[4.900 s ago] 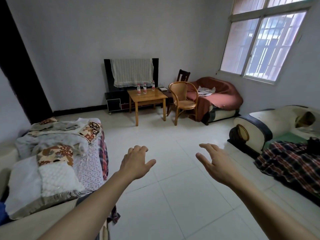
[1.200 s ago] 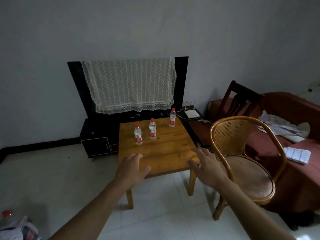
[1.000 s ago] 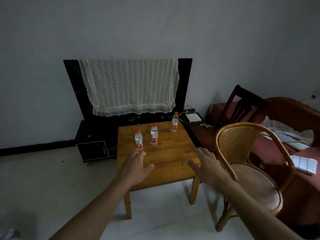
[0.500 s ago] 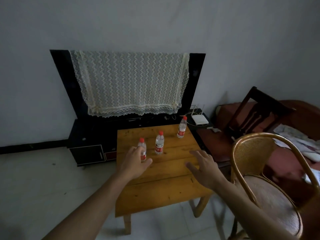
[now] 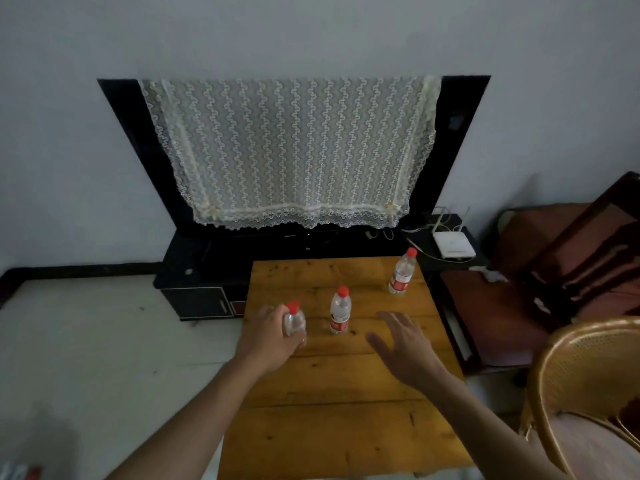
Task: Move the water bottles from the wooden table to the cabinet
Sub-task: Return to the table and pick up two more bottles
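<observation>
On worktop (image 5: pixel 346 403) | left hand (image 5: pixel 268 336) wrapping near-left bottle (image 5: pixel 293 320) | right hand (image 5: pixel 403 348) spread, hovering | middle bottle (image 5: pixel 340 315), far bottle (image 5: pixel 401 271) standing | cabinet (image 5: pixel 207 271) getting none yet, all three left

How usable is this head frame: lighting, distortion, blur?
Head view: dim and underexposed, with no glare; wide-angle bending leans the television edges outward; the bottles stay legible, though the one gripped by the left hand is partly hidden; the right hand is slightly soft.
</observation>
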`<action>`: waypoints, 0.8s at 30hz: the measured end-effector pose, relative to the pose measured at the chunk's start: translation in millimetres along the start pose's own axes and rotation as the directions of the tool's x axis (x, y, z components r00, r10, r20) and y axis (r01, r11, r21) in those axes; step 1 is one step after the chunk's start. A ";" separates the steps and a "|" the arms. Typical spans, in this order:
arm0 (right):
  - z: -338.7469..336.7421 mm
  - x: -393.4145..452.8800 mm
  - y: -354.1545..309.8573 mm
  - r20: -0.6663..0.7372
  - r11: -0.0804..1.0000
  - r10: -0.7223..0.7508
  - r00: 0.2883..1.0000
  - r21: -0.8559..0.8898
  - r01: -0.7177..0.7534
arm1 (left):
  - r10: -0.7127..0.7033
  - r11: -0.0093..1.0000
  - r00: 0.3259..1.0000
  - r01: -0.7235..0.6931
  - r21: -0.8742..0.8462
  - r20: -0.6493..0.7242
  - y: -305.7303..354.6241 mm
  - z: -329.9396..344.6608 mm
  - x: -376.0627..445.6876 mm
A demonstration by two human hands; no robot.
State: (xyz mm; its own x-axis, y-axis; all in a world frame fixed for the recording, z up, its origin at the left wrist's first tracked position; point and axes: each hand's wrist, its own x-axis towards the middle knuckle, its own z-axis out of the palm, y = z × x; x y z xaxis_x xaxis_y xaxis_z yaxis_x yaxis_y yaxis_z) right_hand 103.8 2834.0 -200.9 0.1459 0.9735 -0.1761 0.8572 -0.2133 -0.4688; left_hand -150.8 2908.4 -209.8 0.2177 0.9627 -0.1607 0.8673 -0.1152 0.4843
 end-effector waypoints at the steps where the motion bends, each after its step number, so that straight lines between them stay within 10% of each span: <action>1: 1.5 14.1 2.4 0.019 1.000 -0.003 1.000 -0.003 0.003 | -0.019 1.000 1.000 0.019 -0.008 0.006 -0.8 2.3 8.9; 24: 80.4 174.8 29.3 0.168 0.997 0.057 0.984 0.044 -0.066 | -0.217 0.959 0.966 0.238 -0.152 0.142 -76.9 78.2 147.6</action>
State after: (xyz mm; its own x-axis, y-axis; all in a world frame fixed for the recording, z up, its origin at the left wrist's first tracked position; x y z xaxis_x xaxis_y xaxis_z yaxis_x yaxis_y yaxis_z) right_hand 114.7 2991.2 -315.0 0.1100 0.9320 -0.3454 0.8232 -0.2801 -0.4938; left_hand -150.4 3040.2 -338.0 0.0853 0.9199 -0.3828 0.8158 0.1561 0.5569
